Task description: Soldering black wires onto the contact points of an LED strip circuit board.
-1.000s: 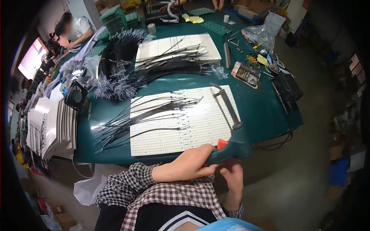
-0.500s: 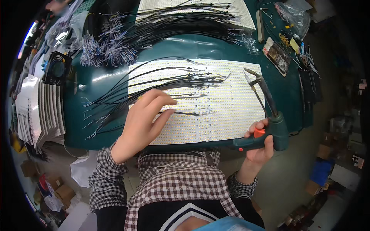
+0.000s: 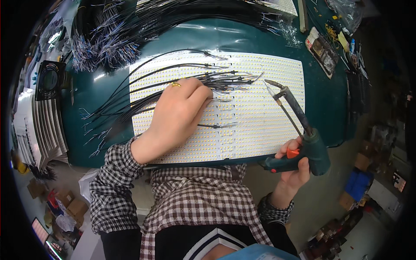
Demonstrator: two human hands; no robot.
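Note:
My left hand is over the left half of a white LED panel dotted with rows of small yellowish chips. Its fingers are pinched together on a black cable, whose thin bare-wire end pokes out beside the fingertips. Just above the fingers lies a bundle of black cables, ends toward the panel's middle. One more cable lies below the hand. My right hand grips a dark green soldering gun with a red trigger, its tip raised above the panel's right part.
A large heap of black cables crosses the far side of the green table. A dirty flat box lies far right beside wires and tools. At the left stand a black fan and a stack of white panels.
My left hand has moved up the panel, and its fingers have closed from apart to a pinch. My right hand keeps the soldering gun, its tip slightly further left. The view has shifted somewhat.

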